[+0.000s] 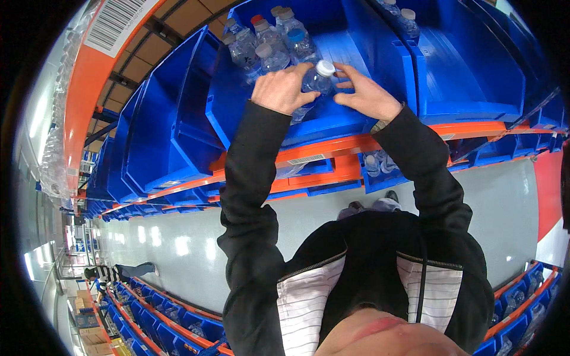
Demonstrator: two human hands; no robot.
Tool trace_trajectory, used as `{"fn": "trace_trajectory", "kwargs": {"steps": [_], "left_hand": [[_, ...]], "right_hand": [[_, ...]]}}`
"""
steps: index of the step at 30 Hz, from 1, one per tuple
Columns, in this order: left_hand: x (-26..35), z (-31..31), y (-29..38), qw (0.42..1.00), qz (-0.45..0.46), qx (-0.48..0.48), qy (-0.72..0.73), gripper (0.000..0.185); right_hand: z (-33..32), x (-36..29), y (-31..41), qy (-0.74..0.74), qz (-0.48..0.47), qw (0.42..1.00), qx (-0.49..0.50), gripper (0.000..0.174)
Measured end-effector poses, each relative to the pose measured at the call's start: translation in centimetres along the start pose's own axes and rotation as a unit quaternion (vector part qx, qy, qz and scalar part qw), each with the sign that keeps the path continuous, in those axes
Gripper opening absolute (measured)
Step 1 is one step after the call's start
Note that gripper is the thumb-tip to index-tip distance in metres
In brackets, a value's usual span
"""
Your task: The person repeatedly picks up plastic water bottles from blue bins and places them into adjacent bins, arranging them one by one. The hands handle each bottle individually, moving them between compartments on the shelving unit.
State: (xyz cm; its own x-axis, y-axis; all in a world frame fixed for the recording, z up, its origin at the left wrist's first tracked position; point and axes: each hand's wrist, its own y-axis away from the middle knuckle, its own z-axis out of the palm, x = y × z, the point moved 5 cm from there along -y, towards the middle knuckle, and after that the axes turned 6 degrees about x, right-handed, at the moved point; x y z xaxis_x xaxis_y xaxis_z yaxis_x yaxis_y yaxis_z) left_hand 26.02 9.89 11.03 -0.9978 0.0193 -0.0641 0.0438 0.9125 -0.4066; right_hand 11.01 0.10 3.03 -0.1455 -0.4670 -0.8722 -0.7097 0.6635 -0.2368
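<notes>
A clear plastic bottle with a white cap (pixel 317 81) stands in a blue plastic bin (pixel 311 131), near its front. My left hand (pixel 285 86) is around the bottle's left side, thumb and fingers on it. On the other side, my right hand (pixel 367 94) has its fingers apart, the fingertips close to the cap; whether they touch it cannot be told. Behind my left hand several more clear bottles (pixel 271 58) stand grouped at the bin's left, with white, red and blue caps.
Another blue bin (pixel 472 89) at the right holds bottles at its back. More blue bins (pixel 156 133) line the orange rack (pixel 352 144) to the left. A lower bin holds bottles (pixel 373 165). A person (pixel 120 271) is far down the aisle, by the opposite racks.
</notes>
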Motion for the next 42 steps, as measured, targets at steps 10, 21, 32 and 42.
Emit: {"fn": "trace_trajectory", "kwargs": {"steps": [10,21,32,42], "left_hand": [[6.8,-10.3,0.0,0.968,0.084,0.211,0.105,0.066],[20.9,-15.2,-6.4,0.909,0.244,0.33,0.081,0.06],[20.9,-5.2,-15.1,0.945,0.181,0.272,0.029,0.049],[16.7,0.6,-16.8,0.986,0.106,0.116,-0.054,0.051]], "right_hand": [[-2.8,-6.9,2.2,-0.025,-0.202,0.962,0.181,0.086],[-20.2,-11.4,8.0,0.031,-0.407,0.837,0.363,0.064],[-23.4,1.0,5.0,0.232,-0.141,0.933,0.238,0.082],[-18.4,5.5,0.2,0.251,-0.024,0.966,0.054,0.092]]}}
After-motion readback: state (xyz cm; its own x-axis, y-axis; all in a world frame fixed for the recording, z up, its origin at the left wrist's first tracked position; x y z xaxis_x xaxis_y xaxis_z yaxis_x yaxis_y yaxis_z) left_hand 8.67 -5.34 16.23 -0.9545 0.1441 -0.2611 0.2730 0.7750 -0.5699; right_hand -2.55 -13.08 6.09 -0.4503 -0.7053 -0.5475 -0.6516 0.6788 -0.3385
